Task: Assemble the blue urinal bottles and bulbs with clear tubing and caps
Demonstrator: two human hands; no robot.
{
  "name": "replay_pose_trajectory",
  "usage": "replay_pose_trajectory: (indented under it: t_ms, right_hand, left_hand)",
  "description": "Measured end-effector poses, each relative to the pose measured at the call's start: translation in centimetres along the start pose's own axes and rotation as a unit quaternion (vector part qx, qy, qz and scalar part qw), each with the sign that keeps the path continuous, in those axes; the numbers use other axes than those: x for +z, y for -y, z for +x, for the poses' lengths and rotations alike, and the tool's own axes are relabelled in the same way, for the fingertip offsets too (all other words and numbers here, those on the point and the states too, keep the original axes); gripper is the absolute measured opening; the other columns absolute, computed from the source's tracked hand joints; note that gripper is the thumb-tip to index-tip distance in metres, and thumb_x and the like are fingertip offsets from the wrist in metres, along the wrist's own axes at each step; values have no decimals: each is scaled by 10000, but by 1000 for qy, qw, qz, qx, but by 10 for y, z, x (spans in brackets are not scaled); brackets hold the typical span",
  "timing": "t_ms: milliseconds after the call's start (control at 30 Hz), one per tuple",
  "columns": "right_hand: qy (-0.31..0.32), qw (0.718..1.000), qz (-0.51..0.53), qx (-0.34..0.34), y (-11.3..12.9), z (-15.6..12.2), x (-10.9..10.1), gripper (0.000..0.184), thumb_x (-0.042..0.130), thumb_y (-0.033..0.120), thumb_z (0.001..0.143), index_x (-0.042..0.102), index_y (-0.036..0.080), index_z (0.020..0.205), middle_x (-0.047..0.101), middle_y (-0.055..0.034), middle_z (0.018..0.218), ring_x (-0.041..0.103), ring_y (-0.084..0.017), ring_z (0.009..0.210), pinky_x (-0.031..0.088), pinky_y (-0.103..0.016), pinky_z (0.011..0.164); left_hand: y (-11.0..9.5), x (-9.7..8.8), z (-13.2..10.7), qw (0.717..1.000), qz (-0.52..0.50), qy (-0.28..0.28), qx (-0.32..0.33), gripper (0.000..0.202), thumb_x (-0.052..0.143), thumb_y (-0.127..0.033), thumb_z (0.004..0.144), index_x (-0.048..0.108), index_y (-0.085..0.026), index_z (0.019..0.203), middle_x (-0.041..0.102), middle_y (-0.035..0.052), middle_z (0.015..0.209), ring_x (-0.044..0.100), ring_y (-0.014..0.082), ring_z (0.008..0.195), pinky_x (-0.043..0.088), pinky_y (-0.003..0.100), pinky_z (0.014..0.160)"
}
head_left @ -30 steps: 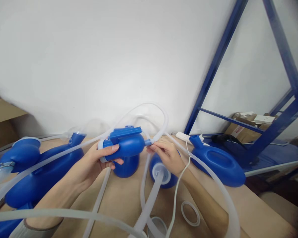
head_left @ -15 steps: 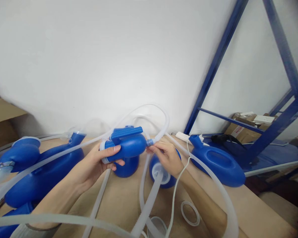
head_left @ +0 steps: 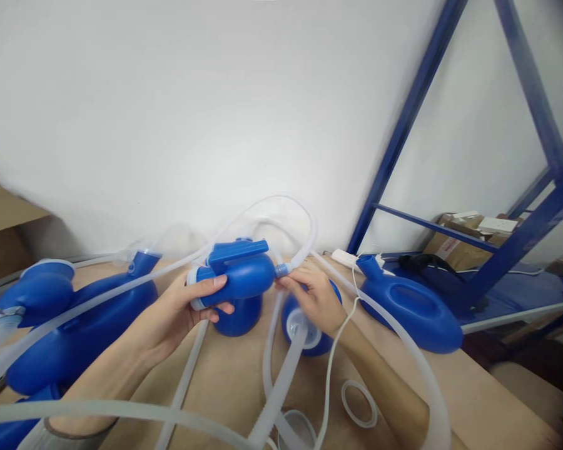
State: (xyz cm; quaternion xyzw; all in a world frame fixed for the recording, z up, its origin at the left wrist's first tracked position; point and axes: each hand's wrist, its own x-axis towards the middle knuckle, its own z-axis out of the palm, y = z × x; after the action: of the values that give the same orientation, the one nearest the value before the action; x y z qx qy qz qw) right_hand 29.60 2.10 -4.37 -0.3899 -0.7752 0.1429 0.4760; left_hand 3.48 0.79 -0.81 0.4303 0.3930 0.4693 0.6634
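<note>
Blue bottle [head_left: 251, 276] lies sideways in the left hand [head_left: 182, 306], thumb extended.

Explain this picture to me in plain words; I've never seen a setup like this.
There is no machine here: one person works with two bare hands. The view comes from a camera worn on the head, looking forward and down. The left grip holds a blue plastic vessel by its pale-collared end. The right grip pinches at the other end, where a translucent hose meets the narrow spout. On the tan tabletop lie a blue jug with a built-in handle, a pale ring and more hoses and blue vessels.
</note>
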Motion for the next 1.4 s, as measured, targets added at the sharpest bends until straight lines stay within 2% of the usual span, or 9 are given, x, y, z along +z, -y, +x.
replay_pose_trajectory:
  t_ms: [367, 533, 700, 800, 967, 1033, 1133, 1267, 1400]
  right_hand:
    - [7, 1000, 9, 23, 2, 1, 1, 262, 599, 401, 1029, 794, 227, 1003, 798, -65, 994, 727, -232, 955, 562, -362, 857]
    - [-80, 982, 111, 133, -10, 6, -8, 429, 683, 604, 932, 733, 206, 1086, 806, -100, 1062, 757, -252, 1004, 590, -390, 887]
    - [-60, 954, 213, 204, -6, 7, -10, 531, 754, 713, 819, 606, 224, 963, 811, -69, 860, 785, -247, 903, 590, -376, 837]
    - [-72, 934, 266, 227, 1, 6, -6, 580, 803, 693, 787, 434, 268, 927, 808, -23, 785, 792, -230, 838, 587, -352, 793]
    - [-78, 922, 309, 220, 5, 8, -3, 728, 917, 589, 699, 282, 293, 897, 742, 73, 646, 772, -207, 700, 597, -344, 736]
    - [-76, 919, 317, 223, 3, 8, -3, 715, 928, 540, 697, 289, 292, 904, 714, 93, 624, 767, -201, 694, 602, -349, 748]
    - [-86, 914, 324, 227, -1, 8, -1, 634, 908, 476, 717, 351, 286, 952, 708, 98, 654, 759, -186, 712, 597, -341, 771]
    - [-131, 909, 327, 223, -5, 8, 3, 589, 876, 412, 718, 424, 283, 1073, 695, 104, 683, 747, -174, 723, 586, -323, 775]
    - [-190, 903, 320, 213, -6, 9, 3, 749, 858, 372, 717, 419, 275, 1316, 691, 107, 703, 724, -173, 722, 572, -315, 740]
  left_hand:
    - [-9, -5, 0, 999, 41, 1, 21, 411, 975, -374, 673, 729, -171, 932, 759, 49, 770, 724, 175, 688, 573, 189, 548]
    - [-15, -16, 1, 995, 86, -23, 45, 424, 959, -392, 672, 706, -167, 927, 741, 40, 759, 717, 178, 674, 553, 199, 544]
    - [-17, -18, -1, 989, 123, 6, 78, 531, 957, -416, 652, 671, -178, 1031, 742, 46, 759, 712, 201, 685, 545, 225, 558]
    - [-14, -12, -3, 980, 169, 24, 102, 559, 935, -383, 682, 637, -201, 1119, 734, 34, 764, 711, 219, 728, 546, 245, 594]
    - [-9, -5, -7, 953, 271, -21, 134, 635, 952, -310, 629, 631, -242, 1173, 723, 14, 904, 693, 215, 761, 560, 271, 668]
    - [-8, -4, -8, 947, 283, -35, 150, 628, 961, -323, 615, 647, -255, 1155, 715, 17, 989, 681, 210, 772, 556, 267, 664]
    - [-8, -4, -8, 948, 280, -29, 146, 617, 963, -317, 608, 651, -272, 1138, 701, 5, 963, 667, 212, 771, 552, 265, 653]
    - [-7, 0, -8, 954, 265, -18, 139, 634, 963, -249, 573, 653, -272, 1126, 702, 12, 1007, 672, 225, 806, 554, 269, 667]
    - [-3, 4, -7, 956, 259, -10, 134, 639, 958, -336, 617, 637, -279, 1166, 698, 25, 1103, 672, 214, 822, 547, 268, 685]
